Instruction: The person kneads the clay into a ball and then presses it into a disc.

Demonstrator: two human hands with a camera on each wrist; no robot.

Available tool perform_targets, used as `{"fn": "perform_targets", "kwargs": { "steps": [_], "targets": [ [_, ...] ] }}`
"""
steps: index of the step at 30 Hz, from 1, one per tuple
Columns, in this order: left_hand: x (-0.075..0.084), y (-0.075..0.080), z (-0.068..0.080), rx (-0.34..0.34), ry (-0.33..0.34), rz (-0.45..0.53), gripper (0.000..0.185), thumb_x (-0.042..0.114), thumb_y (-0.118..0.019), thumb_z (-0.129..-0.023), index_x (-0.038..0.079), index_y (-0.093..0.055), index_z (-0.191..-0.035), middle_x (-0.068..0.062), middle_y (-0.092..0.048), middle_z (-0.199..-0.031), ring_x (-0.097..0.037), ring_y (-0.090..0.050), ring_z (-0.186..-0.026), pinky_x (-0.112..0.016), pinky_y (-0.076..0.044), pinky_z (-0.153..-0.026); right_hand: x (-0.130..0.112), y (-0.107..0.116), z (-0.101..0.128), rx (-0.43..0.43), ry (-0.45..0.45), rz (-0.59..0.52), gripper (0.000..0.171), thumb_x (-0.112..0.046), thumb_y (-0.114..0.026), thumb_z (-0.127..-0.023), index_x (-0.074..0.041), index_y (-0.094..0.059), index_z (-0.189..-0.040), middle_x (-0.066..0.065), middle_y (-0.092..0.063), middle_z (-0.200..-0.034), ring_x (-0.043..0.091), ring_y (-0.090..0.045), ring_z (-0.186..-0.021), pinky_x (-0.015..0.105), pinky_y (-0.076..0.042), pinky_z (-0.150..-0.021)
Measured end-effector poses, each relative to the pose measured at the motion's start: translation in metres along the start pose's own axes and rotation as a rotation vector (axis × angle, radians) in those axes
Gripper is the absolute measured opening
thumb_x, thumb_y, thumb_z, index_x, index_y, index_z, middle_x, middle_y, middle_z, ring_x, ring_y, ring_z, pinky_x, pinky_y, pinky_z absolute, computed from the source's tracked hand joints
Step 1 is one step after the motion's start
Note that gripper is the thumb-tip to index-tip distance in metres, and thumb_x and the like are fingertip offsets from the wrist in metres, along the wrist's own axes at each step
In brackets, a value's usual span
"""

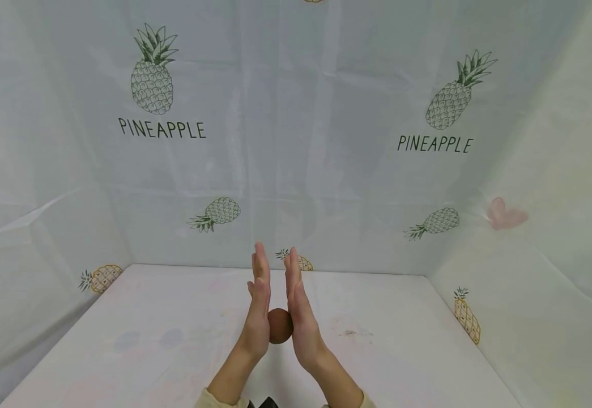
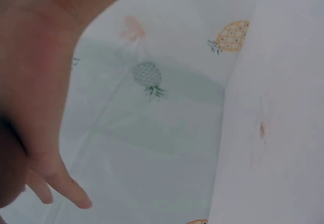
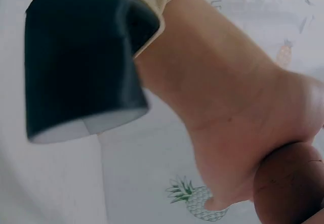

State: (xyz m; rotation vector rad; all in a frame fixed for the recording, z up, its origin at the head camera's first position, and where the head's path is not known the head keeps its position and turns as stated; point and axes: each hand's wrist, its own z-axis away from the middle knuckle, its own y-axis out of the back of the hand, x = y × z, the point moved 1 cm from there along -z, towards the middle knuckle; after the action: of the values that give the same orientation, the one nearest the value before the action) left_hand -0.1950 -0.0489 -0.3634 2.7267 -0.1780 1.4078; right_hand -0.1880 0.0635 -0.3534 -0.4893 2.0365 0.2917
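I see both hands upright, palms facing, fingers straight and pointing away from me. Left hand [image 1: 259,309] and right hand [image 1: 298,309] are flat, not curled; they press a small brown ball [image 1: 280,326] between the heels of the palms. Ball sits low between the hands, near the wrists, above the white surface [image 1: 403,351]. It's round, so no long axis; both hands are equally close, touching it on either side. Right wrist view confirms the ball [image 3: 288,183] against the left palm base. Around: pineapple-print sheet [image 1: 326,141] on the back and side walls, faint stain [image 1: 349,332] on the surface right of the hands. Nothing stands in the way.
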Motion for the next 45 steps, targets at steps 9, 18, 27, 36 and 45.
{"fn": "perform_targets", "kwargs": {
  "steps": [9,18,27,36,45],
  "targets": [
    [-0.009,-0.008,0.003,-0.020,0.022,-0.023,0.057,0.042,-0.004,-0.113,0.040,0.012,-0.168,0.019,0.017,-0.175,-0.011,0.024,-0.160,-0.065,0.029,-0.118,-0.013,0.010,0.001,0.035,0.037,0.031,0.056,-0.045,-0.001,-0.113,-0.046,0.005,-0.169,-0.014,0.006,-0.177,0.014,0.009,-0.164,0.067,0.017,-0.124],
    [-0.013,-0.022,0.008,-0.056,0.040,-0.003,0.057,0.037,-0.006,-0.114,0.038,0.011,-0.169,0.019,0.015,-0.175,-0.009,0.023,-0.160,-0.067,0.029,-0.117,-0.015,0.024,-0.004,0.074,0.049,0.000,0.056,-0.047,-0.003,-0.113,-0.047,0.006,-0.168,-0.015,0.006,-0.177,0.015,0.010,-0.164,0.065,0.018,-0.124],
    [-0.010,-0.027,0.012,-0.073,0.021,-0.013,0.057,0.033,-0.004,-0.114,0.039,0.011,-0.168,0.018,0.017,-0.175,-0.007,0.024,-0.159,-0.067,0.029,-0.117,-0.006,0.029,-0.009,0.103,0.029,-0.019,0.056,-0.048,-0.005,-0.114,-0.047,0.006,-0.168,-0.014,0.007,-0.177,0.016,0.011,-0.164,0.066,0.017,-0.124],
    [-0.002,-0.020,0.010,-0.051,0.014,-0.010,0.057,0.037,-0.004,-0.114,0.038,0.009,-0.169,0.016,0.014,-0.176,-0.010,0.023,-0.161,-0.064,0.029,-0.119,0.005,0.019,-0.007,0.050,-0.005,-0.024,0.056,-0.048,-0.004,-0.114,-0.044,0.007,-0.169,-0.017,0.010,-0.176,0.015,0.013,-0.163,0.065,0.017,-0.125],
    [0.000,-0.004,0.002,-0.008,0.006,-0.016,0.057,0.043,-0.004,-0.113,0.039,0.010,-0.169,0.019,0.018,-0.174,-0.011,0.025,-0.160,-0.061,0.030,-0.119,0.005,0.003,-0.002,0.014,-0.005,0.026,0.054,-0.044,-0.003,-0.114,-0.049,0.004,-0.168,-0.021,0.011,-0.175,0.013,0.011,-0.164,0.067,0.015,-0.125]
  ]
}}
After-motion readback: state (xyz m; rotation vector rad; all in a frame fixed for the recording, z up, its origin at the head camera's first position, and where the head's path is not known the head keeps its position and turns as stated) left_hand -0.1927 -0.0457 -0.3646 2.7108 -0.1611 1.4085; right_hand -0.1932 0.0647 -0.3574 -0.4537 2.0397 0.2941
